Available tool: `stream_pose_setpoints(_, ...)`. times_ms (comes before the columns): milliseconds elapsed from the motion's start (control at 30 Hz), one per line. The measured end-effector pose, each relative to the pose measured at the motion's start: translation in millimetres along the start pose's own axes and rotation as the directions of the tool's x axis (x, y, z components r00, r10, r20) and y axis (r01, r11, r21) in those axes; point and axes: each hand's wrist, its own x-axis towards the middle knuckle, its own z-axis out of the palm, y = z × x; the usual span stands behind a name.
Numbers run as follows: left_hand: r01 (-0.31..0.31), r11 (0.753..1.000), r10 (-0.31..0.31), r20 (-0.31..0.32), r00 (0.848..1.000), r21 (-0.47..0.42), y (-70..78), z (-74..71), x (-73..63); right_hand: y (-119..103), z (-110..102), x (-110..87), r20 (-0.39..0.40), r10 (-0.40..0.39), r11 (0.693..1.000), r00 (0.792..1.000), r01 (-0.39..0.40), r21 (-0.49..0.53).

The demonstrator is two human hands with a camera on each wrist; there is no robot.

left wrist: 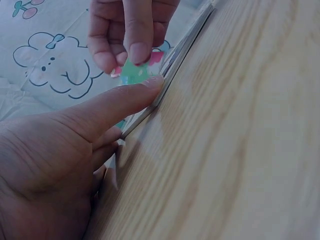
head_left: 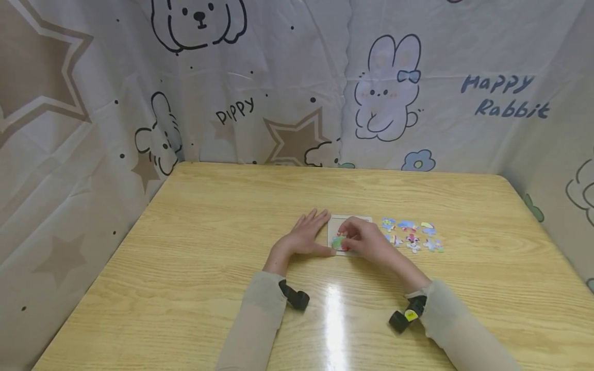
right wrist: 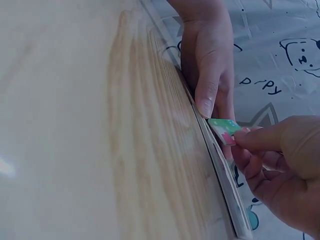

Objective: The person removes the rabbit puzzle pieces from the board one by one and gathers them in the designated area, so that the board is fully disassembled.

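Observation:
A green and pink jigsaw puzzle piece (head_left: 339, 243) is pinched between the thumb and fingers of my right hand (head_left: 373, 245). In the right wrist view the puzzle piece (right wrist: 223, 128) tilts over the near-left corner of a shallow, pale puzzle tray (head_left: 352, 217). My left hand (head_left: 303, 238) lies along the tray's left side, fingers spread and fairly straight. Its thumb touches the near-left corner, close to the piece, as the left wrist view shows at the thumb tip (left wrist: 154, 82). My right hand covers much of the tray's inside.
Several loose puzzle pieces (head_left: 412, 242) lie in two rows just right of the tray, on a light wooden table (head_left: 209, 221). A printed cloth (head_left: 287, 67) hangs behind the table and at both sides. Each wrist carries a black camera (head_left: 297, 299).

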Motion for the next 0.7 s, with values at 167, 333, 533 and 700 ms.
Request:
stream_pose_setpoints(167, -0.007, 1.000, 0.007, -0.003, 1.000, 0.006, -0.3, 0.2, -0.8, 6.2, -5.0, -8.1, -0.023, 0.047, 0.998, 0.999, -0.046, 0.038)
stream_pose_setpoints(333, 0.001, 1.000, -0.001, -0.001, 1.000, 0.022, -0.7, 0.4, -0.7, 14.3, -11.3, -17.1, -0.034, 0.068, 0.996, 0.997, -0.065, 0.064)
stream_pose_setpoints(533, 0.000, 1.000, 0.000, -0.002, 1.000, 0.020, -2.3, 0.8, 0.6, 21.8, -19.3, -28.9, -0.047, 0.087, 0.995, 0.995, -0.084, 0.062)
stream_pose_setpoints(700, -0.012, 1.000, 0.012, 0.001, 1.000, 0.023, -2.7, 0.8, 0.6, 26.6, -26.3, -40.3, -0.060, 0.092, 0.994, 0.994, -0.088, 0.063)
